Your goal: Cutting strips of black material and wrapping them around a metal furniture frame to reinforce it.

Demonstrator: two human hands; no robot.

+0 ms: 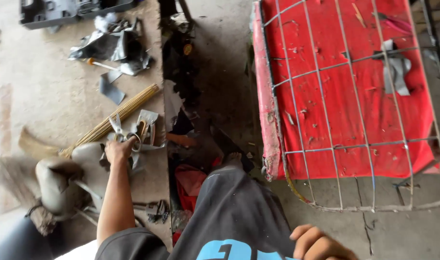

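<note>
My left hand [117,150] reaches out over the concrete floor and closes on a pair of grey scissors [117,125], whose blades point away from me. The scissors lie by a bundle of thin sticks, a broom [115,115], and some grey scraps [147,120]. Just left of the hand sit grey rounded lumps [61,180]. My right hand [320,243] is at the bottom edge, fingers curled, resting on my dark garment [234,212] with nothing seen in it.
A red padded panel [345,82] under a bent wire grid [374,188] lies to the right. Crumpled grey sheet pieces [116,45] and a black tool case [61,9] are at the far left. A dark gap with debris [181,72] runs down the middle.
</note>
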